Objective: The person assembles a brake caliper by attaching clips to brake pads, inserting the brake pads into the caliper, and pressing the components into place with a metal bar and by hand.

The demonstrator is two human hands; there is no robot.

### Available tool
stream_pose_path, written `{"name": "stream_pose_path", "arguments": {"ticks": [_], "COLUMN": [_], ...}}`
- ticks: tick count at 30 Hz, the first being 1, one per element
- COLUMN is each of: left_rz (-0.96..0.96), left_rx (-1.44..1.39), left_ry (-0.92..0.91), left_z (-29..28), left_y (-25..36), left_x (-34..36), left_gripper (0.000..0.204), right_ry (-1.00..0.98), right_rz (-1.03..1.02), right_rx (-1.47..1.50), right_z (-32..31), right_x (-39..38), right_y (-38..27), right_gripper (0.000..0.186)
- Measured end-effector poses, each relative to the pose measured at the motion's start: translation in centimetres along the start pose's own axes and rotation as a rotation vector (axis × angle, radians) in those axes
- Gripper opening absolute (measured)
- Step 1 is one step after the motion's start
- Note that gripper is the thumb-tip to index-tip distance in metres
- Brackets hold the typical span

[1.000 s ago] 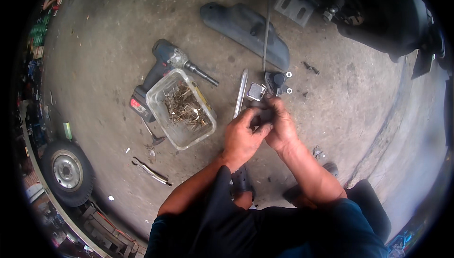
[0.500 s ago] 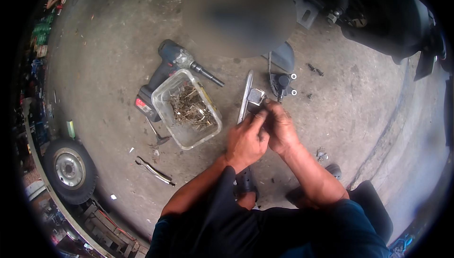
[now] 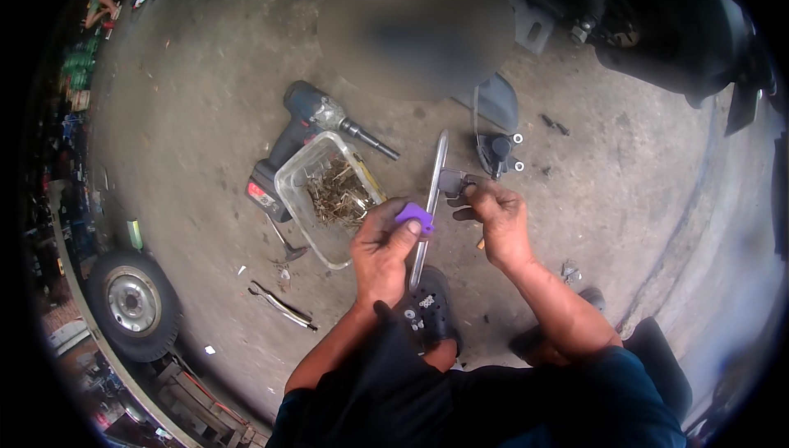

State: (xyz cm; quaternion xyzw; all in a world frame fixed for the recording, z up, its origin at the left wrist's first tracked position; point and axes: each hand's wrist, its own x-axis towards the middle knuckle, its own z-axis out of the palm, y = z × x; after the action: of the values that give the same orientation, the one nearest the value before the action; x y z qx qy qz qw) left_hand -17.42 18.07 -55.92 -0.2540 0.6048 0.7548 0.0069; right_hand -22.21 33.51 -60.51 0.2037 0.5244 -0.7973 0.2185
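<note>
My left hand [image 3: 382, 251] grips a small purple brake pad [image 3: 416, 216] between thumb and fingers. Between the fingertips of my right hand [image 3: 499, 222] is a dark, flat, squarish brake pad [image 3: 453, 181]. The two pads are apart, on either side of a long shiny metal bar [image 3: 441, 152] that slants from near my foot. Past my right hand, a black brake caliper [image 3: 499, 149] with two light round ends lies on the floor.
Left of my hands stands a clear plastic tub [image 3: 327, 259] of small metal bits, against a cordless impact wrench [image 3: 306, 123]. Pliers [image 3: 282, 307] and a wheel [image 3: 131, 304] lie farther left. Several dark bolts [image 3: 555, 125] are beyond the caliper. A motorbike [image 3: 666, 37] fills the far right.
My hands, close together before, have parted. The left has drawn left and shows the purple pad; the right keeps the dark pad near the bar. The view has shifted slightly.
</note>
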Motion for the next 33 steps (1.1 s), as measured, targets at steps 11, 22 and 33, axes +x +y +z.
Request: {"name": "stream_pose_path", "arguments": {"ticks": [11, 22, 33], "left_rz": [-0.096, -0.017, 0.043], "left_rx": [-0.273, -0.032, 0.081], "left_ry": [-0.024, -0.027, 0.005], "left_z": [0.0, 0.4, 0.2], "left_y": [0.4, 0.2, 0.8], "left_x": [0.6, 1.4, 1.7], "left_gripper": [0.025, 0.02, 0.019], "right_ry": [-0.009, -0.015, -0.211], "right_rz": [-0.131, -0.13, 0.013], "right_rx": [-0.145, -0.25, -0.242], "right_z": [1.6, 1.9, 1.3], "right_x": [-1.3, -1.7, -0.9], "right_y": [-1.0, -1.6, -2.5], "right_gripper": [0.03, 0.025, 0.032]}}
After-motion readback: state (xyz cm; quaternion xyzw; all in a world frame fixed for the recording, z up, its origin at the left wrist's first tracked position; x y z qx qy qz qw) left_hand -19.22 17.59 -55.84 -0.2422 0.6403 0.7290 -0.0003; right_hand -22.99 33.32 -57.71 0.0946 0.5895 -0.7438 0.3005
